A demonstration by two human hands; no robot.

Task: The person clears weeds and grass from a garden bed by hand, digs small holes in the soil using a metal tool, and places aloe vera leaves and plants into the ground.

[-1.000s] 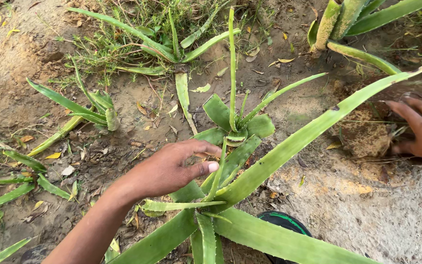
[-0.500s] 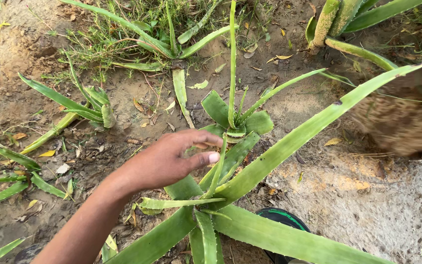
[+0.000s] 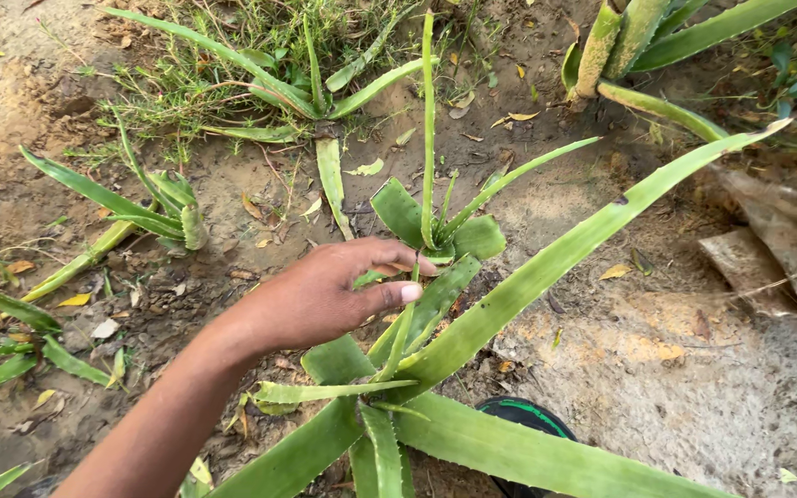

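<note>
My left hand [image 3: 325,295], fingers loosely open and empty, hovers at the aloe plant [image 3: 435,323]; its toothed leaf edges could scratch me.

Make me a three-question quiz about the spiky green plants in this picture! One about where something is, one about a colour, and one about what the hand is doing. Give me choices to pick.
1. Where is the left hand?
A. At the leaves of the aloe plant in the middle
B. Flat on the grey stone at the right
C. In the grass at the top

2. What colour is the rim of the shoe peeking out under the big leaf?
A. Red
B. Green
C. Yellow

3. What is the hand doing?
A. Gripping a tool
B. Closed in a tight fist
C. Held open, fingers and thumb stretched toward the leaves

Answers:
1 A: the fingertips sit right by the middle plant's leaves.
2 B: a green line runs round the dark shoe.
3 C: the fingers are spread and nothing is in the hand.
</note>
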